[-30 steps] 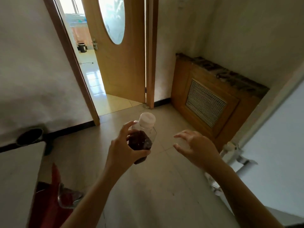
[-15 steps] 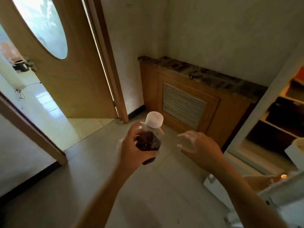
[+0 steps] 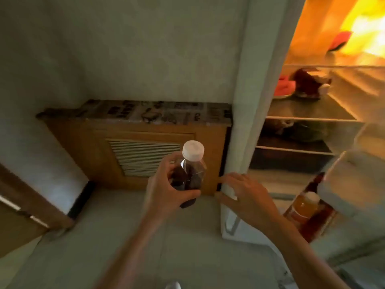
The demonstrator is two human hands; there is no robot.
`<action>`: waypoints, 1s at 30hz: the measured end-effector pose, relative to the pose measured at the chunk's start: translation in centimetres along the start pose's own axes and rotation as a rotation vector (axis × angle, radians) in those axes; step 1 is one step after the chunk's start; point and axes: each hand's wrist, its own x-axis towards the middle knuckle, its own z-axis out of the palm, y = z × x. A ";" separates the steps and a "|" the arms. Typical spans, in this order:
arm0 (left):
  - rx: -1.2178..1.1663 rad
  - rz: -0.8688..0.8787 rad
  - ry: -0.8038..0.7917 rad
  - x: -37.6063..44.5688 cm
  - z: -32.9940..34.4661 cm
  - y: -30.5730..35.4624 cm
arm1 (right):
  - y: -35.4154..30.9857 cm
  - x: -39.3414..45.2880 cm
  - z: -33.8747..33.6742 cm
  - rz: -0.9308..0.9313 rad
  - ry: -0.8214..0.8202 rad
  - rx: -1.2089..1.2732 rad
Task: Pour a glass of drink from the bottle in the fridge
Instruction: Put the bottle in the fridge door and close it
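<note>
My left hand grips a small clear bottle of dark drink with a white cap, held upright in front of me at mid-frame. To its right my right hand hovers with fingers spread and nothing in it, just in front of the fridge's left wall. The fridge stands open on the right, lit orange inside, with glass shelves. Its door rack holds an amber bottle with a white cap. No glass can be made out with certainty.
A wooden radiator cover with a slatted grille stands against the wall straight ahead, its top dark and patterned. A wooden door edge shows at the lower left. Pale floor tiles lie below. Food items sit on the fridge shelves.
The view has swung right: the doorway has left the frame and the open fridge interior has come into view. Both hands keep their pose, the left still holding the bottle.
</note>
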 end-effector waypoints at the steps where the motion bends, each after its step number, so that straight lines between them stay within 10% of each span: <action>1: -0.016 0.038 -0.060 1.7 0.2 -0.3 | 0.0 0.6 -0.1 0.052 0.027 0.006; 30: -0.648 0.471 -1.131 19.8 24.9 12.2 | 5.9 -2.6 -6.9 1.094 0.658 -0.126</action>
